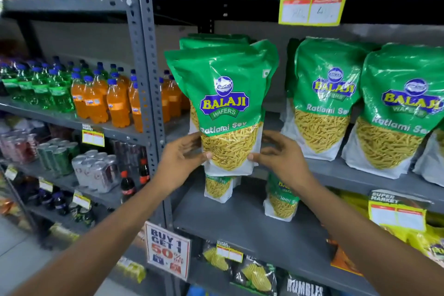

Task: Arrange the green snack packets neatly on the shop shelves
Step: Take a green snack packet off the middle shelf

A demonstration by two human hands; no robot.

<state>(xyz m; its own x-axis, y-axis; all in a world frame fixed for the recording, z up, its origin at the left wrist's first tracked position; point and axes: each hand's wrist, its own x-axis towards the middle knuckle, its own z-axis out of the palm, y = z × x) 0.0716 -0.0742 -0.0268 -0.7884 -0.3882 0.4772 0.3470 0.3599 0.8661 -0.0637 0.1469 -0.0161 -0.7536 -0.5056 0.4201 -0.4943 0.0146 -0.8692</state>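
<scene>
A stack of green Balaji Ratlami Sev packets [224, 103] is held upright in the air in front of the grey shelf [252, 223]. My left hand [182, 161] grips its lower left edge and my right hand [281, 158] grips its lower right edge. Two smaller packets of the same kind [217, 187] [281, 202] stand on the shelf below and behind the stack. Further right, large green packets [322, 96] [396, 113] stand in a row on the same shelf.
A grey slotted upright [146, 67] divides this bay from the drinks bay on the left, with orange bottles [105, 101], green bottles [43, 89] and cans [96, 170]. Yellow price tags [312, 2] [396, 214] hang from shelf edges. A "Buy 1 Get 1" sign [168, 250] hangs low.
</scene>
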